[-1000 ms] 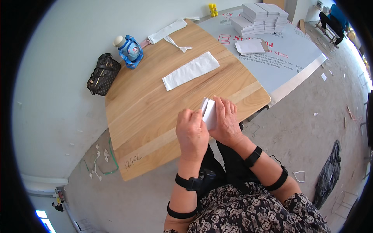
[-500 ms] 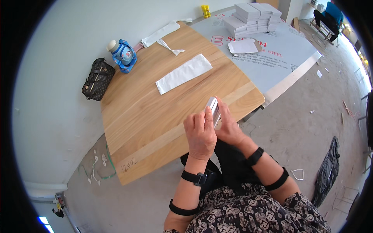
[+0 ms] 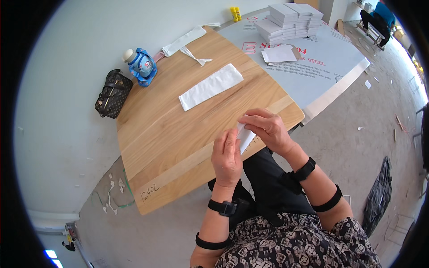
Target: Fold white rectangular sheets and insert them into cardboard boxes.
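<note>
Between my two hands, over the near right edge of the table, is a flat white paper piece (image 3: 246,139), tilted and partly covered by fingers. My left hand (image 3: 226,158) pinches it along its left side, thumb and fingers close together. From above and the right, my right hand (image 3: 270,132) grips its upper end with bent fingers. Whether it is a single folded piece or several layers cannot be made out. Beyond the hands, a flattened white strip (image 3: 211,86), like folded cloth or paper, lies on the wooden table (image 3: 170,147).
At the back of the table are another white strip (image 3: 184,41), a blue bottle (image 3: 144,67) and a dark patterned bag (image 3: 113,94). The adjoining metal-sheet table (image 3: 308,80) bears stacked white boxes (image 3: 286,20), white cards (image 3: 279,54) and yellow glue sticks (image 3: 235,14).
My right hand has moved up and over the piece's upper end, its fingers now bent onto it. The piece has turned to show more of a white face. My left hand still holds it.
</note>
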Available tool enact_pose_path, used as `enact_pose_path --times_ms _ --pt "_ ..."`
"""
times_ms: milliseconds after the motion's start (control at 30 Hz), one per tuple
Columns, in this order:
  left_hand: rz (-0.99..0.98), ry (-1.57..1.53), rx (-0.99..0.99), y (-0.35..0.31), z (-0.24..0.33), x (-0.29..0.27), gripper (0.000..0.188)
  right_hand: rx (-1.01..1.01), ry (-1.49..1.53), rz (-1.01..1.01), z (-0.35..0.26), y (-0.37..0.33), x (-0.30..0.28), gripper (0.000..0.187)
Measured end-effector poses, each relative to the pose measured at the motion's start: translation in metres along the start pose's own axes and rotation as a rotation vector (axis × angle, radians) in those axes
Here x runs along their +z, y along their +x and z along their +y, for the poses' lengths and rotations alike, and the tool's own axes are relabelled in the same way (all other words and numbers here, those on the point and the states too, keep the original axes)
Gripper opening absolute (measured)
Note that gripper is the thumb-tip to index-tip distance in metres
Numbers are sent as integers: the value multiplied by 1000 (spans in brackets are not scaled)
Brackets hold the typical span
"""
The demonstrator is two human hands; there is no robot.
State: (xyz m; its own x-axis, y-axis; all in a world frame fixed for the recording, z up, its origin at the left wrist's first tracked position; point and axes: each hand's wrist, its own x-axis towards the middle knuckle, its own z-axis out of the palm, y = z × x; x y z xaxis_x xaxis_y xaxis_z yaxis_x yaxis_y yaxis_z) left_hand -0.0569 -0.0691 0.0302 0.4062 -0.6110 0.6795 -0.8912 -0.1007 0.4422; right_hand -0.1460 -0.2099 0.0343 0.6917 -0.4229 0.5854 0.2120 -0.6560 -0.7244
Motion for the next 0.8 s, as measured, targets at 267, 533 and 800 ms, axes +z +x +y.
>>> enact_pose_path --times_ms 267,533,800 --pt "-6 84 160 -6 -21 -4 39 -200 -331 55 1 -14 4 40" --pt "-18 144 264 -3 -26 -3 35 -339 -436 -123 8 -8 -11 46" --pt "3 -44 97 -8 -19 -2 31 -89 -131 -3 4 -10 2 35"
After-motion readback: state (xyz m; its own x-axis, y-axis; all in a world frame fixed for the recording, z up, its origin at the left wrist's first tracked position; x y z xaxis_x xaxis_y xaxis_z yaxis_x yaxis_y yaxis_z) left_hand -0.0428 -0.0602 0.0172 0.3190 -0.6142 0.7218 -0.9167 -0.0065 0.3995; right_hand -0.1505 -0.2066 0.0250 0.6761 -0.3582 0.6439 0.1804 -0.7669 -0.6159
